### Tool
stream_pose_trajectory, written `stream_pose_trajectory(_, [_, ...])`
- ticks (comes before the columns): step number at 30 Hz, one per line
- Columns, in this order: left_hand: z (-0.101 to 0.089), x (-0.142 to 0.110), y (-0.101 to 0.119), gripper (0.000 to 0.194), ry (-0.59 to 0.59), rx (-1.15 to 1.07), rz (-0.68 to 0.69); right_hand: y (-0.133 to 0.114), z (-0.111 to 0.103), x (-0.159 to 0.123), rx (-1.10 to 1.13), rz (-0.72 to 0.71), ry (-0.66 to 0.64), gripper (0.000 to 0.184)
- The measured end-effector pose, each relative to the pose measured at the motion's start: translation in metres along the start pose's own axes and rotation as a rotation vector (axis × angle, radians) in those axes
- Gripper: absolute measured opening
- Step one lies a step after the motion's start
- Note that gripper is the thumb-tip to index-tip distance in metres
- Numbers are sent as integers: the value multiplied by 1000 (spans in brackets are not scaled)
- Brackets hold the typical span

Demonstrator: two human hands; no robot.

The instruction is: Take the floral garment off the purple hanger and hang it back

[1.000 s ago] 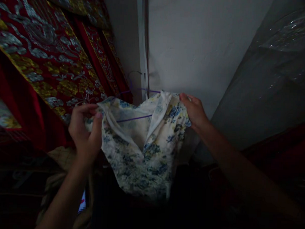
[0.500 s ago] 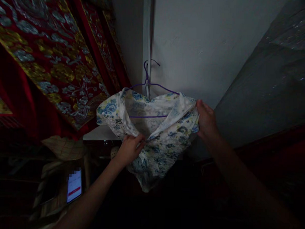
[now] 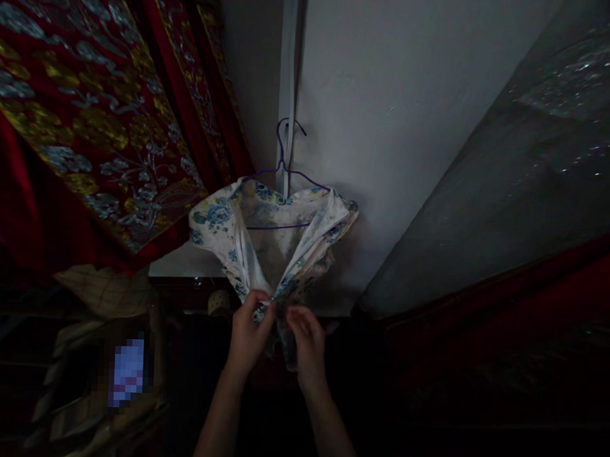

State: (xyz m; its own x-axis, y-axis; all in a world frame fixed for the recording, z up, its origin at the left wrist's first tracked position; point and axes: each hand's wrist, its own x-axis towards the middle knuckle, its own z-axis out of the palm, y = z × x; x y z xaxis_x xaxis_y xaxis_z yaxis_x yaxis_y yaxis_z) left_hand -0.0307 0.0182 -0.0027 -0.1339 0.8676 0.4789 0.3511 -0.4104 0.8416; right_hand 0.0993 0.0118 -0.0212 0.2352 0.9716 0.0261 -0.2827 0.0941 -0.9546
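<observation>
A white garment with blue and yellow flowers (image 3: 220, 219) hangs on a thin purple wire hanger (image 3: 282, 164) hooked high on the pale wall. Its two front edges fall open in a V. My left hand (image 3: 249, 330) pinches the left front edge where the V closes. Just to its right, my right hand (image 3: 306, 342) pinches the right front edge. Both hands sit close together below the hanger, fingers closed on the cloth. The garment's lower part is lost in the dark.
Red cloth with gold and silver embroidery (image 3: 89, 114) hangs at the left. A grey plastic-covered surface (image 3: 511, 182) slopes down the right. A lit phone screen (image 3: 128, 372) rests on a dim pile at the lower left.
My right hand left the garment's right shoulder and came down to the middle front. My left hand dropped lower along the front edge. The garment now hangs narrower on the hanger.
</observation>
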Motion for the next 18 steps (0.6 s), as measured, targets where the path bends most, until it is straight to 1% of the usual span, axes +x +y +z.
stream_pose_trajectory(1, [2, -4, 3, 9, 32, -52, -24, 3, 7, -7, 9, 9, -54, 29])
stream_pose_trajectory(3, [5, -10, 11, 13, 69, -167, -66, -4, 16, -9, 5, -24, -119, 29])
stream_pose_trajectory(7, [7, -15, 25, 49, 79, -360, -109, -27, 15, 0, -50, -108, -199, 26])
stream_pose_trajectory(9, [9, -16, 30, 58, 96, -413, -123, -29, 12, -2, -70, -130, -189, 26])
stream_pose_trajectory(11, [12, -18, 34, 66, 118, -450, -139, -25, 10, -7, -87, -138, -146, 28])
stream_pose_trajectory(14, [15, -20, 34, 81, 150, -485, -157, -21, 9, -9, -150, -138, -127, 28])
stream_pose_trajectory(16, [13, -20, 32, 83, 185, -481, -166, -22, 10, -6, -202, -152, -158, 27])
stream_pose_trajectory(17, [12, -20, 30, 77, 197, -461, -168, -23, 10, -4, -223, -165, -182, 25])
stream_pose_trajectory(18, [9, -20, 29, 64, 194, -424, -166, -25, 11, -2, -238, -180, -202, 23])
